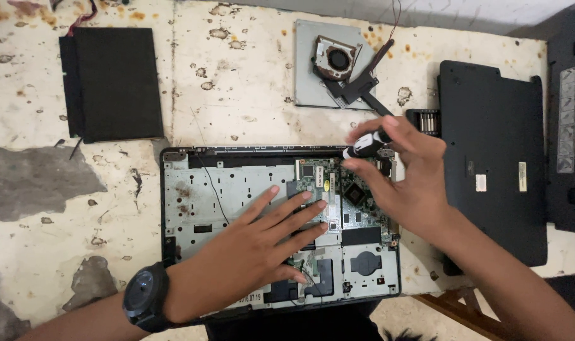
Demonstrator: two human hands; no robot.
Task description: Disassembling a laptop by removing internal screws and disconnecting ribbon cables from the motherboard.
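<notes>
An opened laptop base (pixel 193 189) lies on the table with its green circuit board (pixel 354 196) exposed. My left hand (pixel 262 243), a black watch on its wrist, rests flat on the base with fingers spread, the fingertips touching the board's left side. My right hand (pixel 407 177) is closed around a screwdriver (pixel 366 145) with a black and white handle, held upright over the board's top right corner. The tip of the screwdriver is hidden behind my fingers.
A cooling fan with heat pipe (pixel 338 63) lies on a grey plate (pixel 306 88) at the back. A black flat panel (pixel 114 82) sits at the back left. A black laptop cover (pixel 492 158) and another dark device (pixel 568 126) lie on the right. The worn table (pixel 237 82) is stained.
</notes>
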